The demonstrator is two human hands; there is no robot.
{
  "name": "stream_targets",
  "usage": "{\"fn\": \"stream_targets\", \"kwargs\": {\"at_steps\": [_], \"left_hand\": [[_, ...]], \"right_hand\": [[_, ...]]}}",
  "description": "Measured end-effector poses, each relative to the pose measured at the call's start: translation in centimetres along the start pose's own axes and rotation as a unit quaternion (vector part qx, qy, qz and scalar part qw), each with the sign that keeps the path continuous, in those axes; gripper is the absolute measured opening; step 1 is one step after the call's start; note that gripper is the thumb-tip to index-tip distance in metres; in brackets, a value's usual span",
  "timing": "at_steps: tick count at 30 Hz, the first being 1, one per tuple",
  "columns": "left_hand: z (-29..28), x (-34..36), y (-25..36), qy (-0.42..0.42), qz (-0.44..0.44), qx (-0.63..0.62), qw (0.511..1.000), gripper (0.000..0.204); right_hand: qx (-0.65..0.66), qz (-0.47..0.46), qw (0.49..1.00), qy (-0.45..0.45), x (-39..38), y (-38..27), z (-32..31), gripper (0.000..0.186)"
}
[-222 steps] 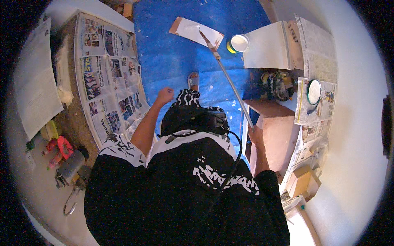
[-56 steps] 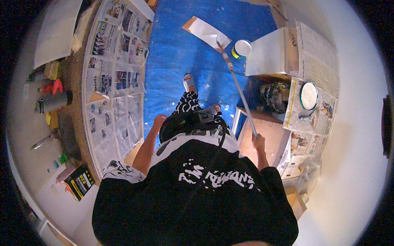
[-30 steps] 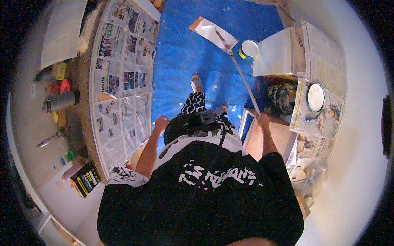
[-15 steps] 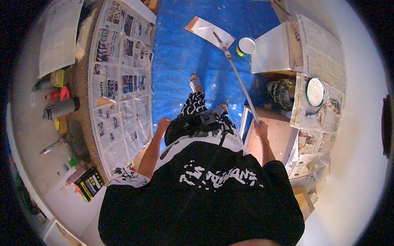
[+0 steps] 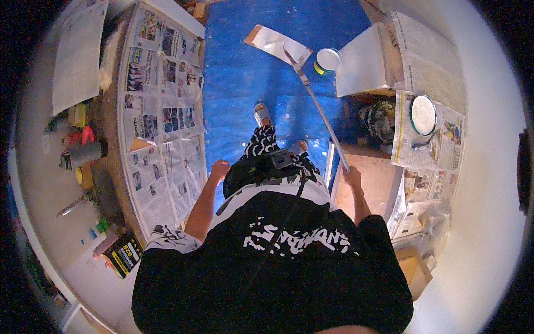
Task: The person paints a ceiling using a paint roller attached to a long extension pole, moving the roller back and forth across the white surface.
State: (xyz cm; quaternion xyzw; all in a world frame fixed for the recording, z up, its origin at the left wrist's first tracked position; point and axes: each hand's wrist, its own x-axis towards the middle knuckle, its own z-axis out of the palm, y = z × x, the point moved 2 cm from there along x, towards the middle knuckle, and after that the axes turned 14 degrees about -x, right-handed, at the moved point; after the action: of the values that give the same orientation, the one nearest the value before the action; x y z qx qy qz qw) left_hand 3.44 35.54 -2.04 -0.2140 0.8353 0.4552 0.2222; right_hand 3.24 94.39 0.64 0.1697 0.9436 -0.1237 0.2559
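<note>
My right hand (image 5: 351, 177) is closed around the near end of a long pale pole (image 5: 324, 116). At the pole's far end is a slim, dark-tipped head that looks like a paintbrush (image 5: 295, 65). Its tip lies over the lower edge of a mostly white board (image 5: 270, 42) with a bare brown left end, on the blue floor sheet (image 5: 233, 72). Whether the tip touches the board I cannot tell. Just right of the board stands a white-topped tub (image 5: 328, 59) with a yellow-green side. My left hand (image 5: 221, 168) hangs by my hip, fingers curled, with nothing visible in it.
A newspaper-covered surface (image 5: 167, 128) runs along the left; a roll, a box (image 5: 122, 253) and small items lie beyond it. On the right are a white cabinet (image 5: 361, 61), a dark rounded object (image 5: 381, 122) and an open tub of white (image 5: 424, 115) on newspaper.
The pole's tip has shifted from the middle of the board toward me, to its lower edge. My view has moved slightly. Both hands keep about the same place.
</note>
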Motion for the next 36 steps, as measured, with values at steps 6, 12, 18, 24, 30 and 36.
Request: {"fn": "stream_targets", "kwargs": {"at_steps": [6,12,18,24,30,36], "left_hand": [[1.0,4.3,6.0,-0.065,-0.08,-0.208,0.973,0.022],[4.8,12.0,21.3,-0.169,-0.055,-0.237,0.955,0.02],[14.8,19.6,28.8,-0.377,-0.084,-0.055,0.921,0.041],[22.9,18.7,31.0,-0.465,-0.216,-0.059,0.857,0.05],[24.9,16.1,29.5,-0.417,-0.257,-0.223,0.843,0.011],[26.3,17.5,28.8,-0.463,-0.277,-0.167,0.825,0.008]], "right_hand": [[0.036,0.037,0.999,0.003,-7.3,0.4,-1.9,0.048],[0.012,0.062,0.998,0.022,-14.6,-0.4,-3.7,0.043],[0.047,0.162,0.986,0.008,-26.6,-7.0,-8.4,0.036],[0.126,0.276,0.953,-0.006,-34.9,-19.9,-10.2,0.033],[0.118,0.368,0.922,0.01,-35.9,-31.6,-9.4,0.028],[0.114,0.414,0.903,-0.013,-34.2,-36.3,-8.1,0.029]]}}
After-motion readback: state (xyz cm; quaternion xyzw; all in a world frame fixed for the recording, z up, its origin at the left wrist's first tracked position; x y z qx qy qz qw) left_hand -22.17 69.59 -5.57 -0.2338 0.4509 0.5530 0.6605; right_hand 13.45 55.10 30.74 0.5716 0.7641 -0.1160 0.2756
